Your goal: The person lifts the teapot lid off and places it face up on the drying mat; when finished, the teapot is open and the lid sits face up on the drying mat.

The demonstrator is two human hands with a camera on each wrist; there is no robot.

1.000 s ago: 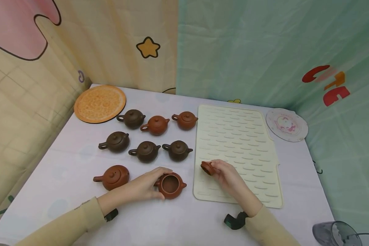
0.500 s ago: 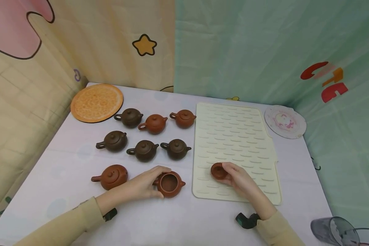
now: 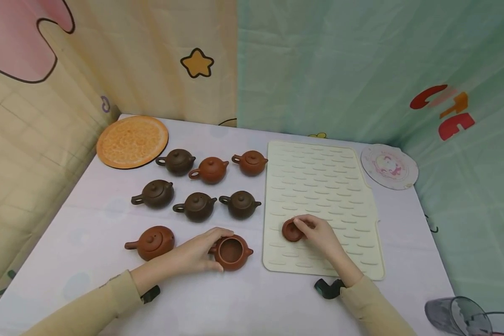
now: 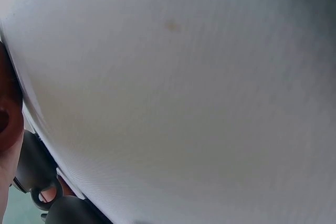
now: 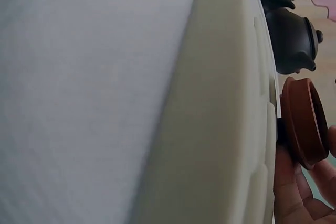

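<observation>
A lidless red-brown clay teapot point(image 3: 232, 252) stands on the table, its round opening facing up and its spout to the right. My left hand point(image 3: 203, 249) holds it from the handle side, fingers at the back and thumb at the front; the handle is mostly hidden. Over the lower left of the cream mat, my right hand point(image 3: 321, 235) pinches a matching teapot lid point(image 3: 291, 230) by its edge. The lid's hollow underside is turned upward. In the right wrist view, the lid point(image 5: 303, 121) is close over the mat, knob side toward it.
Left of the mat point(image 3: 319, 186) stand several lidded teapots, dark brown ones point(image 3: 242, 204) and red-brown ones point(image 3: 155, 242). An orange round mat point(image 3: 132, 142) lies at the back left, a pink-white disc point(image 3: 389, 166) at the back right. A clear cup point(image 3: 458, 315) lies front right.
The lid in my right hand has turned from tilted to underside up. That hand went right, then slightly back left and closer to the mat. My left hand stays on the teapot.
</observation>
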